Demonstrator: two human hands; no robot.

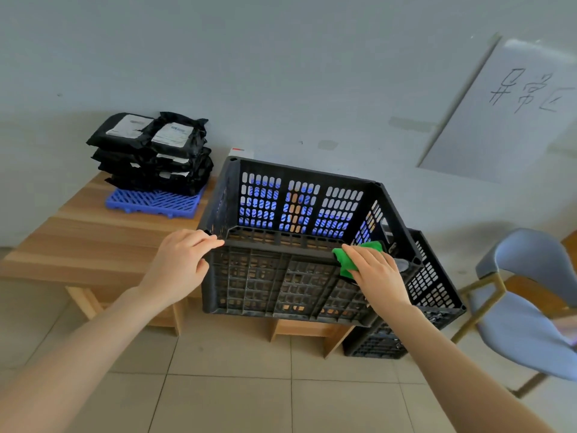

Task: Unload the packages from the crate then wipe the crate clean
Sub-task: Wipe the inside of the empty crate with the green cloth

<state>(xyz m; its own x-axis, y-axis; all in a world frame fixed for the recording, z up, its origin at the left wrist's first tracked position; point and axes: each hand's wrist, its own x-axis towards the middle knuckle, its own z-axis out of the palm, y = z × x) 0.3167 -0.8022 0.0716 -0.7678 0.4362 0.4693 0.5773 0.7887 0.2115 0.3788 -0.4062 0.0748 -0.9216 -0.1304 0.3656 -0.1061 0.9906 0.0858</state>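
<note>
A black slotted crate (pixel 281 285) stands on the low wooden table (pixel 93 242), tipped so its open side faces away and up. My left hand (pixel 181 264) grips the near rim at the left corner. My right hand (pixel 377 276) presses a green cloth (pixel 349 260) onto the near rim at the right. Nothing shows inside the crate. Several black packages (pixel 153 151) with white labels lie stacked on a blue plastic pallet (pixel 154 203) at the table's far left.
A second black crate (pixel 431 295) sits behind and to the right of the first one. A blue padded chair (pixel 527 310) stands at the right. A white board (pixel 512 114) with writing leans on the wall. Tiled floor lies in front.
</note>
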